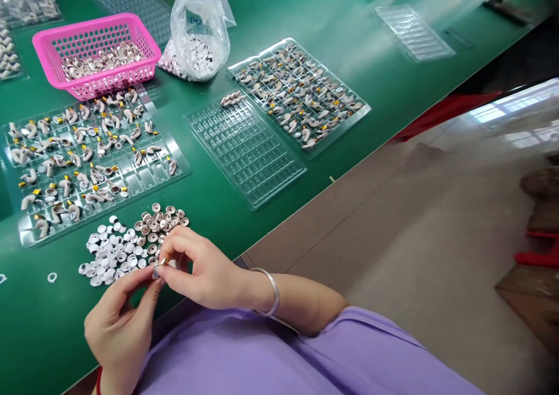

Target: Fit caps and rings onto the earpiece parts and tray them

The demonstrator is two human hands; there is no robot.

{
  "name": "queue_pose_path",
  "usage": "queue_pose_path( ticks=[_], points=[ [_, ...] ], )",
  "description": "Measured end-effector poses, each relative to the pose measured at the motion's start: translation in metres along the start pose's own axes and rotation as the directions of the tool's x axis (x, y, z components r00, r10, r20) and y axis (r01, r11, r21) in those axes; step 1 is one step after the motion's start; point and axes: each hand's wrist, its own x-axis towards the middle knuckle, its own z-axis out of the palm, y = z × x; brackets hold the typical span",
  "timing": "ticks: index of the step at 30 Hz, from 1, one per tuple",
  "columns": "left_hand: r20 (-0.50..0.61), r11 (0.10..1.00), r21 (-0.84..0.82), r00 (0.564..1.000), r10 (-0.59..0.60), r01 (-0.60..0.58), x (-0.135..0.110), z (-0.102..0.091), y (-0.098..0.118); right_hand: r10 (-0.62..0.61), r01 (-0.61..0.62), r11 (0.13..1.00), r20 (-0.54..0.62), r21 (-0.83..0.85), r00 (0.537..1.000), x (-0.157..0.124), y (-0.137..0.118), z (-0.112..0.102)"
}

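Note:
Close to the table's front edge, my left hand (120, 322) pinches a small round greyish piece (156, 272) between thumb and fingertips. My right hand (203, 270) meets it there, its thumb and fingers closed on a small part with a brownish end (164, 261); the fingers hide most of that part. Just beyond my hands lie a pile of white discs (109, 252) and, touching it, a pile of beige-brown cup-shaped pieces (161, 223). Behind them, a clear tray (151, 176) holds many curved beige pieces with yellow tips.
A pink basket (48, 63) of small round parts stands behind the tray, beside a clear plastic bag (201, 39) of parts. Rightward lie a ridged clear tray (248, 156) and another filled tray (360, 106). The green table's edge (301, 200) runs diagonally above the floor.

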Motion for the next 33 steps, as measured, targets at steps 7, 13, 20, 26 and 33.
queue_pose_path(
  ticks=[7, 13, 20, 26, 33],
  points=[
    [-0.004, 0.999, -0.003, 0.999, 0.041, -0.041, 0.001, -0.001, 0.003, -0.009, 0.009, 1.0, -0.002, 0.0, 1.0, -0.001, 0.001, 0.002],
    [-0.004, 0.995, -0.051, 0.996, 0.089, -0.089, 0.003, -0.001, 0.005, 0.049, -0.055, 0.996, 0.079, 0.076, 0.996, 0.0, 0.001, -0.001],
    [0.021, 0.976, -0.063, 0.977, 0.211, -0.21, 0.005, -0.005, 0.006, 0.099, -0.141, 0.97, 0.208, 0.196, 0.973, 0.003, 0.002, -0.005],
    [0.059, 0.949, -0.045, 0.948, 0.314, -0.312, 0.008, -0.011, 0.004, 0.095, -0.144, 0.976, 0.271, 0.165, 0.958, 0.006, 0.002, -0.008],
    [0.095, 0.924, -0.056, 0.919, 0.383, -0.379, 0.009, -0.012, 0.008, 0.116, -0.191, 0.965, 0.361, 0.179, 0.925, 0.004, -0.003, -0.008]
  ],
)
